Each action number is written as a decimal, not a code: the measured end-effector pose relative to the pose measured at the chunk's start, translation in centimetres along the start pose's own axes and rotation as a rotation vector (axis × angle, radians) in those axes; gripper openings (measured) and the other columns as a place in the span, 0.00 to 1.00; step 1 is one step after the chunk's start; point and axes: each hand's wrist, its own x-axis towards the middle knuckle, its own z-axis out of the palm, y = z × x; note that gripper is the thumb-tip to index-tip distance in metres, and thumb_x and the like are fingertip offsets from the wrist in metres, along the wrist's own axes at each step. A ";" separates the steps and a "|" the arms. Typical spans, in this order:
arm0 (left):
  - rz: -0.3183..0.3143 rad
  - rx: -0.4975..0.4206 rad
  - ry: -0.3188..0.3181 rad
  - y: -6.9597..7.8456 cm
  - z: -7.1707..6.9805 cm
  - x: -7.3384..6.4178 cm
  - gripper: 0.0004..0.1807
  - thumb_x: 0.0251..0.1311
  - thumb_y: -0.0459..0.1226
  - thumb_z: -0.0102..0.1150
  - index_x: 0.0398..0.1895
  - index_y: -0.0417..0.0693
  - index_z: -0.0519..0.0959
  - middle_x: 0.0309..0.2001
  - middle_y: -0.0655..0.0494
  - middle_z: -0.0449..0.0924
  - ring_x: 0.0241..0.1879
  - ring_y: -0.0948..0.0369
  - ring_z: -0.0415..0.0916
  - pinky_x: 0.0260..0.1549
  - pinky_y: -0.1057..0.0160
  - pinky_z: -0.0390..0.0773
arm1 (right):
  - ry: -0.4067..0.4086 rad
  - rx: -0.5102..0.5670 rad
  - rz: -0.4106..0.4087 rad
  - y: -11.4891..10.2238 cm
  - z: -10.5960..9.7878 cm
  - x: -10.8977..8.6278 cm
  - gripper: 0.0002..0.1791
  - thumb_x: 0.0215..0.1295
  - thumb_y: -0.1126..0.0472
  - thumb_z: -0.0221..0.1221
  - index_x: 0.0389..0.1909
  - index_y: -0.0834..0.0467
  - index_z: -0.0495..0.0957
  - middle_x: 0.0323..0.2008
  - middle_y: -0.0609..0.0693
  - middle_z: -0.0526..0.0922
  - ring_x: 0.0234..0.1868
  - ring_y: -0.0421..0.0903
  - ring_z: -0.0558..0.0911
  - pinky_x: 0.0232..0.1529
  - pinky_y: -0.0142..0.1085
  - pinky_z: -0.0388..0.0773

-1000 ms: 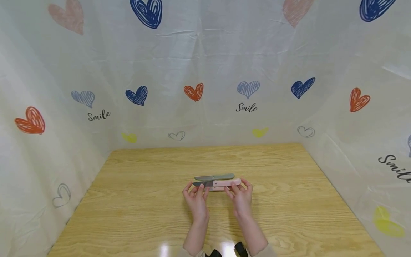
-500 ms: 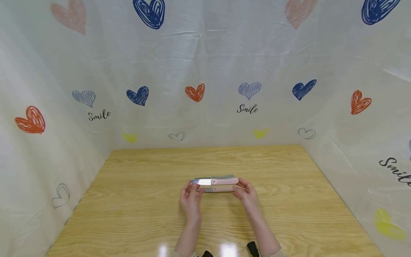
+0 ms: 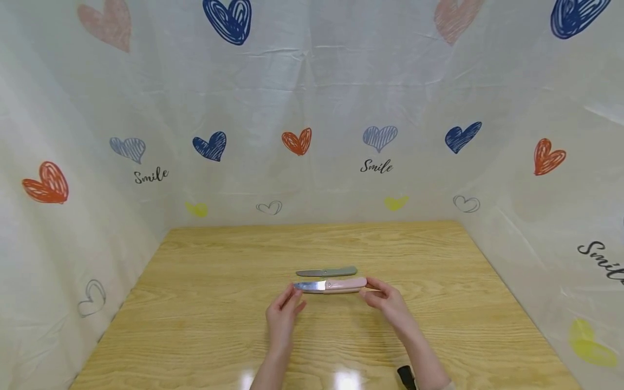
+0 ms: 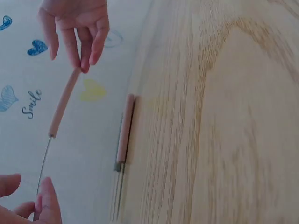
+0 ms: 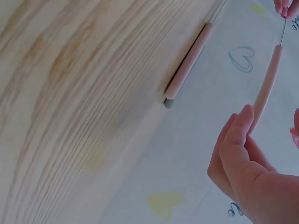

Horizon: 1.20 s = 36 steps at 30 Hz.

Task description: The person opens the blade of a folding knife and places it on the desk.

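Note:
A knife with a pink handle [image 3: 346, 283] and a shiny blade is held level above the table between both hands. My left hand [image 3: 281, 319] pinches the blade near its tip. At the other end, my right hand [image 3: 392, 306] pinches the butt of the handle with its fingertips. Both wrist views show the held knife [image 4: 64, 105] edge-on, raised clear of the tabletop. Below it lies a second knife with a peach-pink handle [image 4: 126, 130], mostly covered by the held one in the head view. Just behind lies a knife with a grey-green handle [image 3: 340, 271], its blade pointing left.
The wooden table [image 3: 214, 303] carries the two lying knives near its middle. A pale curtain [image 3: 331, 97] printed with hearts and "Smile" surrounds the back and sides. A black strap end [image 3: 406, 377] shows by the right forearm.
My hands have moved apart toward the ends of the pink knife. The held knife has shifted toward me, over the peach-pink knife, and its blade tilted so that it shines.

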 end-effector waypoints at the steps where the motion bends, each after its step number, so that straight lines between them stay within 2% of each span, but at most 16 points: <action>1: -0.005 0.039 -0.024 0.1 -0.3 0.0 0.24 0.64 0.25 0.56 0.61 0.21 0.68 0.46 0.42 0.79 0.40 0.66 0.79 0.42 0.65 0.84 | -0.012 -0.010 0.003 0.0 -0.1 -0.1 0.30 0.65 0.63 0.61 0.65 0.72 0.66 0.55 0.65 0.77 0.52 0.55 0.80 0.54 0.46 0.78; 7: 0.004 0.241 -0.151 0.3 -1.9 0.2 0.25 0.60 0.24 0.58 0.60 0.20 0.69 0.48 0.35 0.78 0.41 0.62 0.80 0.41 0.67 0.83 | -0.099 -0.026 0.028 0.5 -0.9 -0.4 0.32 0.65 0.63 0.60 0.66 0.74 0.63 0.60 0.68 0.73 0.53 0.56 0.79 0.55 0.47 0.78; 11: -0.011 0.306 -0.208 0.2 -2.7 0.4 0.25 0.59 0.24 0.58 0.59 0.18 0.68 0.49 0.32 0.77 0.43 0.60 0.80 0.41 0.68 0.83 | -0.163 -0.038 0.042 0.7 -1.1 -0.4 0.33 0.67 0.63 0.59 0.65 0.78 0.60 0.59 0.71 0.72 0.54 0.59 0.78 0.54 0.47 0.78; 16: -0.053 0.367 -0.284 0.1 -3.6 0.7 0.27 0.59 0.25 0.59 0.60 0.17 0.66 0.50 0.30 0.77 0.43 0.60 0.80 0.40 0.69 0.82 | -0.197 -0.071 0.065 1.2 -1.2 -0.1 0.33 0.67 0.62 0.59 0.64 0.80 0.61 0.59 0.71 0.72 0.54 0.56 0.78 0.52 0.46 0.80; 22: -0.078 0.431 -0.387 0.0 -4.5 1.2 0.30 0.59 0.27 0.60 0.60 0.16 0.64 0.51 0.29 0.76 0.46 0.53 0.80 0.43 0.64 0.83 | -0.238 -0.106 0.066 1.6 -1.4 0.0 0.35 0.65 0.62 0.61 0.63 0.82 0.61 0.59 0.73 0.72 0.55 0.58 0.78 0.52 0.46 0.80; 26: -0.083 0.464 -0.411 -0.2 -4.7 1.4 0.29 0.59 0.28 0.61 0.59 0.15 0.65 0.49 0.31 0.78 0.45 0.53 0.81 0.44 0.61 0.84 | -0.266 -0.132 0.090 2.0 -1.5 -0.1 0.35 0.64 0.61 0.62 0.61 0.83 0.62 0.59 0.74 0.71 0.56 0.61 0.77 0.51 0.47 0.81; 33: -0.103 0.473 -0.426 -0.4 -4.9 1.8 0.28 0.60 0.27 0.60 0.58 0.13 0.65 0.45 0.36 0.80 0.44 0.54 0.81 0.44 0.57 0.84 | -0.263 -0.143 0.143 2.3 -1.3 0.2 0.34 0.63 0.61 0.63 0.60 0.82 0.64 0.61 0.74 0.69 0.52 0.54 0.79 0.47 0.45 0.82; 36: -0.125 0.468 -0.429 -0.5 -5.0 2.0 0.28 0.60 0.27 0.59 0.58 0.13 0.64 0.45 0.36 0.80 0.44 0.55 0.81 0.44 0.58 0.84 | -0.271 -0.153 0.168 2.2 -1.3 0.3 0.34 0.63 0.61 0.63 0.60 0.81 0.64 0.60 0.73 0.71 0.52 0.55 0.79 0.48 0.46 0.82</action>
